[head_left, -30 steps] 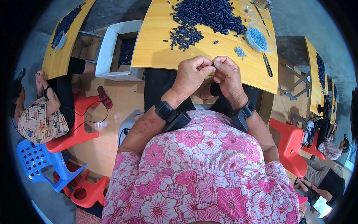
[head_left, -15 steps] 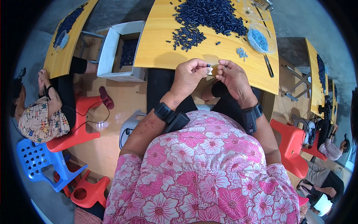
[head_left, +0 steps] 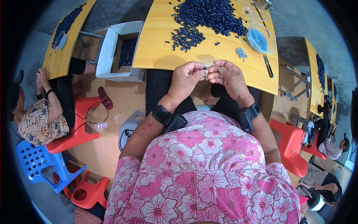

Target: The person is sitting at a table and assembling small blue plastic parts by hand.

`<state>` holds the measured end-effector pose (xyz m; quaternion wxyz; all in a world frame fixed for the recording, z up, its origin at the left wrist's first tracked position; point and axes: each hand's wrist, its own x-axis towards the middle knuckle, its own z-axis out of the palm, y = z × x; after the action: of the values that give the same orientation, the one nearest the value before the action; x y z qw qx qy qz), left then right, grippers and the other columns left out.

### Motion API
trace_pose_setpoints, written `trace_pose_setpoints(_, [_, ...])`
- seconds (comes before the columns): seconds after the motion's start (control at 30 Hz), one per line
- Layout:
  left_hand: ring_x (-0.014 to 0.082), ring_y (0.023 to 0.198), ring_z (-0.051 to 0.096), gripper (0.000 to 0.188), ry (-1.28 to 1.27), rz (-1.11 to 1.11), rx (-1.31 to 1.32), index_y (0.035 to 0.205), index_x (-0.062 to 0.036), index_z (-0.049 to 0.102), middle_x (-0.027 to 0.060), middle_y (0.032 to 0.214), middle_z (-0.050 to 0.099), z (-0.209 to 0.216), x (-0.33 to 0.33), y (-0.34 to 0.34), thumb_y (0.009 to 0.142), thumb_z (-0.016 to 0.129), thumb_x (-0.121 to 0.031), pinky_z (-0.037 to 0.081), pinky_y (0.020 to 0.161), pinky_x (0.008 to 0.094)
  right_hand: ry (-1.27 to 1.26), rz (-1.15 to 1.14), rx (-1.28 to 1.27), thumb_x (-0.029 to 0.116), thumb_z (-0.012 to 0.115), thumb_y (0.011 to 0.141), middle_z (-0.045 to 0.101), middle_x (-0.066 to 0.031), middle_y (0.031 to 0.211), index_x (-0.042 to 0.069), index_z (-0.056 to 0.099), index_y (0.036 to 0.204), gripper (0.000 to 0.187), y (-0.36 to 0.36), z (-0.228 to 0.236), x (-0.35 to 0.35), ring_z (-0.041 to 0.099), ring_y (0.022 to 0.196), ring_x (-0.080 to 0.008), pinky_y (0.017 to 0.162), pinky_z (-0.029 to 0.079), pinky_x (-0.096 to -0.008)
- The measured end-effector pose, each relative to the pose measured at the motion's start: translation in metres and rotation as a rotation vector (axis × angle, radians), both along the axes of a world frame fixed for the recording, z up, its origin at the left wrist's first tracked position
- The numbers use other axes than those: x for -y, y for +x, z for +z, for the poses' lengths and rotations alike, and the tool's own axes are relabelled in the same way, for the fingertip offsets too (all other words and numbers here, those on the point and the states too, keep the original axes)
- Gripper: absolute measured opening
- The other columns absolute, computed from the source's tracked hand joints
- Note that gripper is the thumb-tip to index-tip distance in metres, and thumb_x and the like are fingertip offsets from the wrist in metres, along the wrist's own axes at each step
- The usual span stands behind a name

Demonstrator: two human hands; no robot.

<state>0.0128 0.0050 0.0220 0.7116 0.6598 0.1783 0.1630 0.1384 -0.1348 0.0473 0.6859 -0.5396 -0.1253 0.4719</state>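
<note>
A blue plastic chair (head_left: pixel 54 159) stands near a red stool (head_left: pixel 92 194) at lower left.

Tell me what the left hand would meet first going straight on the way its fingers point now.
Most likely the right hand: the left hand, pinching a small dark piece, points toward it. Whether they already touch is unclear, since depth is hard to judge.

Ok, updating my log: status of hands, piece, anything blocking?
Left hand pinching small dark piece. Right hand close by, its hold unclear. Nothing seen blocking them; dark pile beyond on table.
</note>
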Motion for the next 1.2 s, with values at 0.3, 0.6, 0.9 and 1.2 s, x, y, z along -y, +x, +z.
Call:
trace_pose_setpoints(0.3, [0.0082,0.075,0.061,0.01,-0.1,-0.004,0.014,0.095,0.0024,0.062,0.0032,0.083,0.064,0.003,0.006,-0.003,0.088,0.061,-0.005,0.051,0.069,0.0216,-0.056,-0.123,0.057,0.009,0.054,0.092,0.064,-0.0121,0.089,-0.003,0.057,0.108,0.021,0.001,-0.01,0.005,0.062,0.068,-0.0151,0.064,0.053,-0.0257])
trace_pose_setpoints(0.6, [0.0078,0.077,0.061,0.008,-0.063,-0.039,0.012,0.094,0.0014,0.062,0.0027,0.083,0.064,-0.002,0.005,-0.002,0.088,0.06,-0.004,0.051,0.07,0.0215,0.014,-0.167,0.201,0.005,0.057,0.089,0.063,-0.0083,0.078,0.0,0.054,0.103,0.015,-0.001,-0.005,0.002,0.055,0.058,-0.0102,0.055,0.046,-0.0218])
trace_pose_setpoints(0.9, [0.0084,0.076,0.061,0.008,-0.036,-0.033,0.015,0.094,0.0022,0.061,0.0039,0.083,0.064,0.0,0.009,-0.007,0.088,0.06,-0.003,0.051,0.07,0.0219,-0.061,-0.197,0.166,0.008,0.06,0.089,0.063,-0.0058,0.077,-0.003,0.065,0.093,0.013,-0.006,-0.009,0.006,0.054,0.059,-0.0095,0.057,0.049,-0.0237])
trace_pose_setpoints(1.2, [0.0087,0.076,0.062,0.011,-0.08,-0.025,0.056,0.097,0.003,0.061,0.0047,0.084,0.064,0.003,0.011,-0.009,0.088,0.061,-0.004,0.052,0.07,0.0215,0.09,-0.085,0.026,0.01,0.055,0.092,0.062,-0.004,0.08,-0.004,0.064,0.11,0.023,-0.007,-0.005,0.01,0.061,0.073,-0.0147,0.072,0.05,-0.0271])
